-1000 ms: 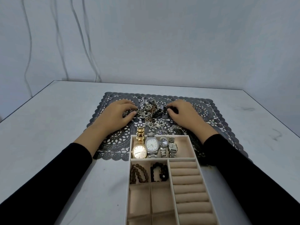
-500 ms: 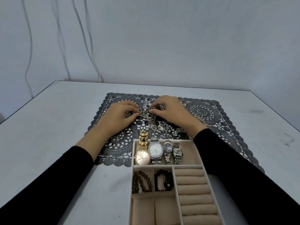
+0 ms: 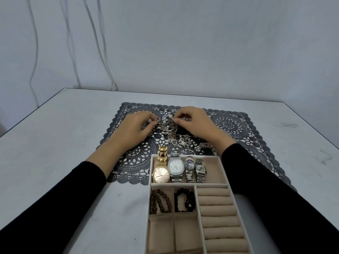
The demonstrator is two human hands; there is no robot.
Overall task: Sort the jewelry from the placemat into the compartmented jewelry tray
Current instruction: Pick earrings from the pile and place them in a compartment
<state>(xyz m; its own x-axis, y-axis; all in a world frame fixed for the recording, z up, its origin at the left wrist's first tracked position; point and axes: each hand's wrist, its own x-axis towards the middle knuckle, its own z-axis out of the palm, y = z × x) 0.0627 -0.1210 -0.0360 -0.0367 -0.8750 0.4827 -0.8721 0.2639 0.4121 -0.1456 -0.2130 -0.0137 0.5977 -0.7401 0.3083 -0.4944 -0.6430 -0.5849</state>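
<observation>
A snag is the likely fault. The chain (image 3: pixel 166 124) is pinched between the curled fingers of the left hand (image 3: pixel 135 129) and the right hand (image 3: pixel 194 123). It runs into the tangled jewelry pile (image 3: pixel 178 139) just below the fingertips. If it is pulled hard, neighbouring pieces could be dragged across the lace placemat (image 3: pixel 256 145), or a link strained. The jewelry tray (image 3: pixel 189 185) lies behind the wrists, well apart from the fingers.

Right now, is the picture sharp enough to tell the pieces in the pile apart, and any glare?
Head view: soft, even light, faint shadows; no harsh glare on the watches. Head view: the pile is fine and tangled, so single pieces blend; the sleeves stretch at the lower corners.
</observation>
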